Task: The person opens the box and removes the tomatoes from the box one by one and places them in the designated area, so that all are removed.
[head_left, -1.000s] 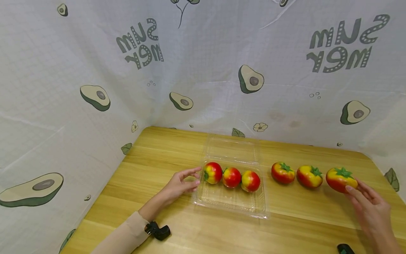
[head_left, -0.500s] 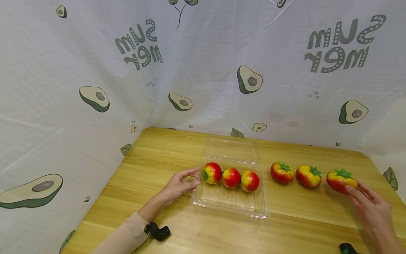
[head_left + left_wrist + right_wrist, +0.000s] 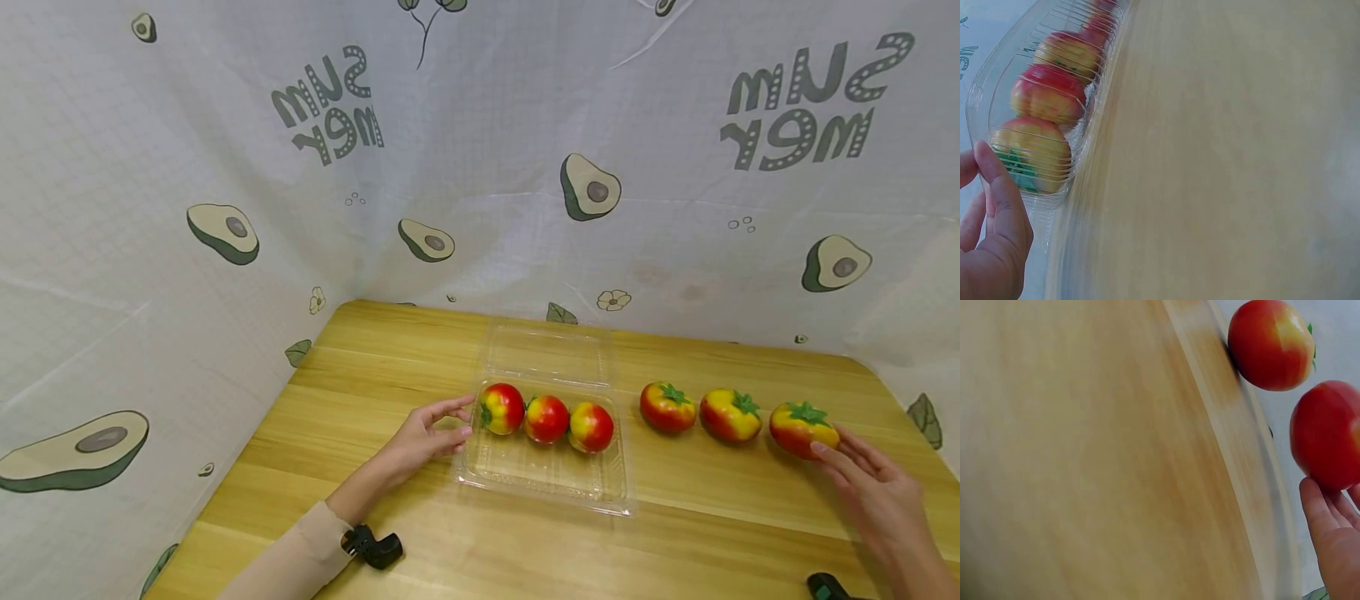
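Note:
My left hand is at the left edge of a clear plastic clamshell box, thumb and fingers pinching its rim. Three red-and-yellow toy tomatoes sit in a row across the box, the leftmost tomato closest to that hand. At the far right, my right hand holds another tomato, green leaves up, between thumb and fingers. To its left are a yellower tomato and a redder tomato, each on the table. In the right wrist view the held tomato is partly cut off.
The box's transparent lid lies folded back behind it on the wooden table. A white curtain printed with avocados hangs along the back and left. Black wrist devices, one of them the left device, show near both wrists.
My right hand has shifted slightly left with the tomato, narrowing the gap to the neighbouring one. My left hand and the box have stayed put.

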Demonstrator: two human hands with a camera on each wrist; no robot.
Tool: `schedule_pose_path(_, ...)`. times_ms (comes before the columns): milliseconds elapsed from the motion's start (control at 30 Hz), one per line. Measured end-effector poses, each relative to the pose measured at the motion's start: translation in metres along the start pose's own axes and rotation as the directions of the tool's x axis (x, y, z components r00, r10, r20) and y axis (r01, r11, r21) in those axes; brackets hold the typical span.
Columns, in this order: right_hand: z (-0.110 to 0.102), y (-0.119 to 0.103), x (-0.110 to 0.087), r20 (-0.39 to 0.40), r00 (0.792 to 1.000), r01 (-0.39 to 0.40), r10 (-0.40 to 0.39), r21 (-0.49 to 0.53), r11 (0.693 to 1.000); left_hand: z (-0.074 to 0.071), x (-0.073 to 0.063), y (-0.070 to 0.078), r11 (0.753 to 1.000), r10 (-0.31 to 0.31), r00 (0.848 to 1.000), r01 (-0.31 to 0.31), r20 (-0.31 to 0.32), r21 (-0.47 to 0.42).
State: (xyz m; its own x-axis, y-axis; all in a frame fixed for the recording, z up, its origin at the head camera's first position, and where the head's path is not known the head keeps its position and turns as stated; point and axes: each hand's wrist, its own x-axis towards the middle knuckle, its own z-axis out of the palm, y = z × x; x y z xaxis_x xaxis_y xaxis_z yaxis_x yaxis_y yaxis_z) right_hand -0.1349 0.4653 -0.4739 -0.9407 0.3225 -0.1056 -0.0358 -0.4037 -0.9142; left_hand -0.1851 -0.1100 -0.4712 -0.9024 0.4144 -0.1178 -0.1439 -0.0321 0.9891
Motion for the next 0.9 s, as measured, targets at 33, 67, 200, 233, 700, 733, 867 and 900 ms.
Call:
schedule_pose_path(33,-0.0005,0.0001,0.0007,0.005,1.0,-0.003,0.003,-0.006,1.0,0.0,0.0,-0.0001,1.0,0.001,1.0,-0.001,-0.001,0.0)
schedule_pose_path(67,-0.0013,0.0006,0.0008,0.012,1.0,-0.007,0.007,-0.008,1.0,0.0,0.0,-0.0002,1.0,0.002,1.0,-0.002,-0.001,0.002)
schedule_pose_path(200,-0.0025,0.0012,0.0016,0.042,0.999,-0.019,0.02,-0.01,1.0,0.0002,-0.0002,0.0001,1.0,0.005,1.0,-0.005,-0.002,0.004)
schedule_pose_path(233,-0.0028,0.0014,0.0018,0.047,0.999,-0.019,0.02,-0.021,1.0,0.0003,-0.0002,0.0002,1.0,0.005,1.0,-0.005,-0.002,0.004)
schedule_pose_path(700,-0.0078,0.0069,0.0023,0.095,0.995,-0.015,0.01,0.053,0.998,0.001,-0.0007,0.0018,1.0,0.0,1.0,-0.001,-0.004,-0.008)
schedule_pose_path(733,-0.0081,0.0072,0.0025,0.098,0.995,-0.012,0.007,0.054,0.998,0.0009,-0.0006,0.0016,1.0,0.0,1.0,0.0,-0.005,-0.008)
schedule_pose_path(867,-0.0081,0.0071,0.0034,0.103,0.995,-0.015,0.01,0.054,0.998,0.0006,-0.0006,0.001,1.0,-0.003,1.0,0.003,-0.005,-0.005)
schedule_pose_path(900,-0.0079,0.0069,0.0035,0.098,0.995,-0.02,0.014,0.054,0.998,0.0006,-0.0004,0.0009,1.0,-0.003,1.0,0.003,-0.005,-0.004)
